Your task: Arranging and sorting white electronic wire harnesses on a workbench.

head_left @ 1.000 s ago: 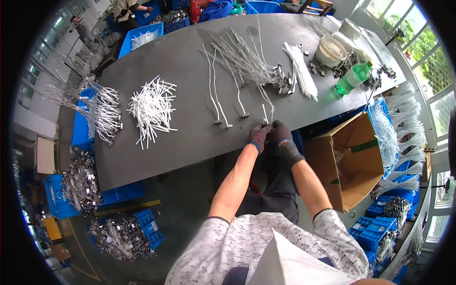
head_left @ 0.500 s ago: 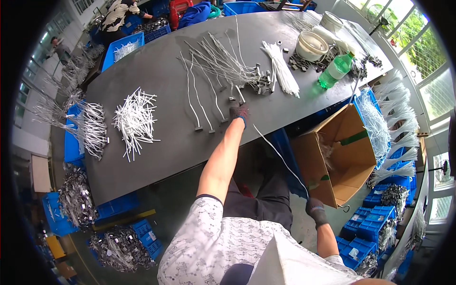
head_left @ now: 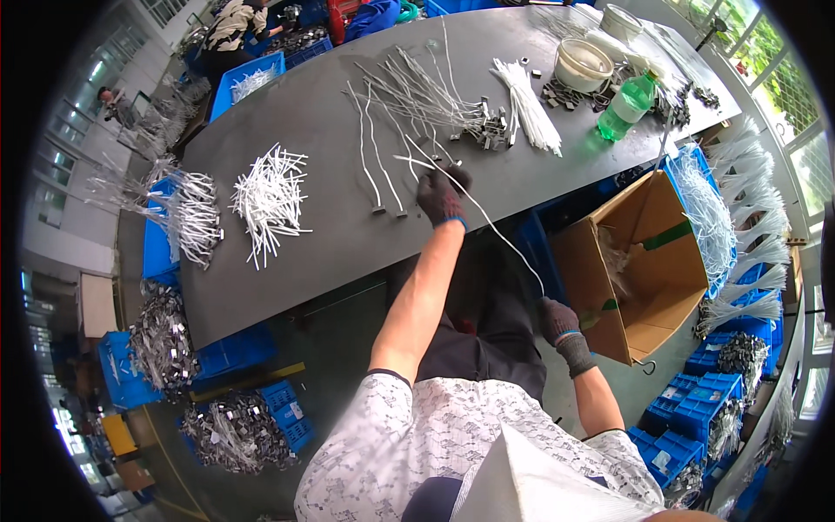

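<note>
My left hand [head_left: 442, 195], in a dark knitted glove, is over the table, its fingers curled at a thin white cable [head_left: 497, 230]. That cable bends from above the fingers down past the table's edge to my right hand [head_left: 558, 320], which is also gloved and closed around its lower end. A short white piece [head_left: 409, 160] sticks out beside my left fingers; the grip itself is partly hidden. Left of this hand lie two white cables [head_left: 369, 161] with small dark end pieces. Beyond it is a spread of thin wires [head_left: 413, 91] with metal-like clips [head_left: 491, 130].
The dark table [head_left: 335, 239] carries a pile of short white tubes [head_left: 271, 204], a bundle of longer tubes [head_left: 528, 109], a green bottle [head_left: 628, 106] and a white tub [head_left: 583, 64]. An open cardboard box [head_left: 609, 326] stands right, near blue crates [head_left: 670, 452]. Another person [head_left: 233, 30] is at the far left.
My right hand has risen and moved slightly left with the cable end. The cable now reaches up over my left hand. One cable beside that hand no longer lies in its earlier place.
</note>
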A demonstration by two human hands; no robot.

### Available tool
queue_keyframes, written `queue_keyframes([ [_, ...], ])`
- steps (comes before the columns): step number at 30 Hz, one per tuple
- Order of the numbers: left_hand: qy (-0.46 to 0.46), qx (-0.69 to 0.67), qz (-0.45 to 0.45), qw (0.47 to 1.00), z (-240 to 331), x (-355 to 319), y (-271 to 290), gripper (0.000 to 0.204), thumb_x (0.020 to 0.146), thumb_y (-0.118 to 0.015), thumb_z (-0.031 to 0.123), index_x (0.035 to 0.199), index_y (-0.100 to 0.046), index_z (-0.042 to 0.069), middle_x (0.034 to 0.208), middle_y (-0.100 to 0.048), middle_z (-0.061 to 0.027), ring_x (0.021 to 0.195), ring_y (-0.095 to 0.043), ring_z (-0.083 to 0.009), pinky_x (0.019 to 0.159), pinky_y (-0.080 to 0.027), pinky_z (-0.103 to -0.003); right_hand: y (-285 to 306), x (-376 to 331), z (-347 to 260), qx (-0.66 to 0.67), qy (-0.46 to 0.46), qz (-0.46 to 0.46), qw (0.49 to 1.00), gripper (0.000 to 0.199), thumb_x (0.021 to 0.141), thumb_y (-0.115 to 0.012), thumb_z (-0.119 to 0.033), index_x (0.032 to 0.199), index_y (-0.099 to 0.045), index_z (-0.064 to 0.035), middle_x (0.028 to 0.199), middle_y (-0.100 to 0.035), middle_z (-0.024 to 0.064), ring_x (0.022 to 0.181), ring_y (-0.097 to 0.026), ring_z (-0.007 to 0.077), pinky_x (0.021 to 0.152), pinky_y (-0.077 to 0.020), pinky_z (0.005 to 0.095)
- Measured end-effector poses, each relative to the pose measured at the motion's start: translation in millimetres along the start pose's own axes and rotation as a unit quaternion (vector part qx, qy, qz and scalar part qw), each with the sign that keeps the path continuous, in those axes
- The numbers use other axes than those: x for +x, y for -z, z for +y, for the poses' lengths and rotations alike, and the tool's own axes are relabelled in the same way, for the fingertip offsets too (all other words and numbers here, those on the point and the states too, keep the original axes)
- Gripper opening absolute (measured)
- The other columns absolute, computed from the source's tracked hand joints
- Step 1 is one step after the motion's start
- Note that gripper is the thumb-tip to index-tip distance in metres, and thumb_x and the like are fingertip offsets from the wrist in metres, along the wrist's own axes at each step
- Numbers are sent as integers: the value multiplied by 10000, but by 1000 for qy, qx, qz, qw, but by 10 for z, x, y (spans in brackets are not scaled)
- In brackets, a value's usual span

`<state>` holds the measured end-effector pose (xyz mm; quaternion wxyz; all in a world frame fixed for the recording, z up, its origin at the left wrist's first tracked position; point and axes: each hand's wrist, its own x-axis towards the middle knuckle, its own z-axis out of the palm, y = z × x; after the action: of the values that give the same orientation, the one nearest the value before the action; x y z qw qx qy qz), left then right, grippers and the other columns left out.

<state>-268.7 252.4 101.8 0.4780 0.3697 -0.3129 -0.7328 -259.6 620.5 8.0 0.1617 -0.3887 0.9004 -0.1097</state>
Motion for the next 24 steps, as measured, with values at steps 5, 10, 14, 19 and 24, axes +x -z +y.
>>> queue_keyframes([
  [5,-98,-101,32,990,479,297,57,110,996,-579,141,990,-585,32,801,-694,-108,636,-678,-202,581,-593,-344,-90,-148,195,-32,-38,-57,997,183,927,-547,-202,990,-665,-77,962,-715,209,945,-694,422,769,-558,510],
  [10,-95,76,-63,991,459,155,170,142,986,-620,157,919,-632,32,779,-684,-76,660,-665,-162,576,-571,-310,-185,-179,100,-45,-53,-76,995,161,920,-558,-185,973,-658,-69,979,-716,213,965,-694,412,776,-559,504],
  [14,23,214,-221,951,214,77,282,168,966,-666,183,897,-683,30,768,-692,-66,645,-667,-145,590,-583,-294,-243,-254,102,-14,4,-27,1000,150,907,-569,-165,977,-661,-70,973,-717,215,962,-691,419,775,-560,507],
  [19,115,153,-195,962,171,-121,305,208,948,-717,212,971,-714,5,838,-729,-75,709,-711,-164,657,-602,-304,-298,-258,358,-30,25,-106,994,179,914,-558,-165,946,-707,-72,933,-719,209,902,-700,412,733,-553,494],
  [24,174,191,-312,914,136,-639,309,235,973,-701,224,956,-717,-10,876,-739,-93,762,-719,-169,726,-601,-317,458,539,-760,218,133,-31,966,249,910,-617,-212,1075,-683,-38,931,-700,237,895,-685,410,751,-543,454],
])
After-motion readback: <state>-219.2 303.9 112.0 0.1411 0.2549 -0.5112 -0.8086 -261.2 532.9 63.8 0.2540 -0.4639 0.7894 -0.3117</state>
